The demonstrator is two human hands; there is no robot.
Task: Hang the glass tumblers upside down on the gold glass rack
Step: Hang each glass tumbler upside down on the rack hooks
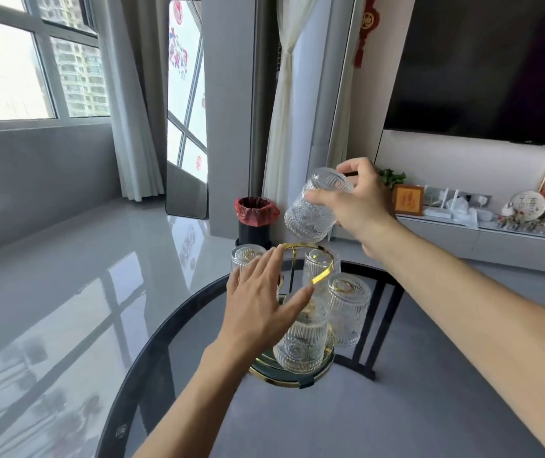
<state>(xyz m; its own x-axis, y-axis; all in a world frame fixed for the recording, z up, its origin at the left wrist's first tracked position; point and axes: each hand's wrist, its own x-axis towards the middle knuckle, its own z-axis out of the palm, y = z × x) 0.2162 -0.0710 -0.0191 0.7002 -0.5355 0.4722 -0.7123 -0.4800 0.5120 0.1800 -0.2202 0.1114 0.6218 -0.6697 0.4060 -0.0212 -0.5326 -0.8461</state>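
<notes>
The gold glass rack (322,276) stands on a round tray (284,380) on the glass table. Several ribbed glass tumblers hang upside down on it: one at the front (300,345), one at the right (347,309), one at the back (319,264) and one at the left (246,257). My right hand (360,200) grips another tumbler (317,206), tilted mouth-down, above the rack's top ring. My left hand (257,302) has its fingers spread and lies against the rack's left side, covering part of it.
The round dark glass table (396,408) carries the tray near its far edge. Behind it on the floor stands a black bin with a red liner (256,216). A low white cabinet with framed pictures and ornaments (462,209) runs along the right wall.
</notes>
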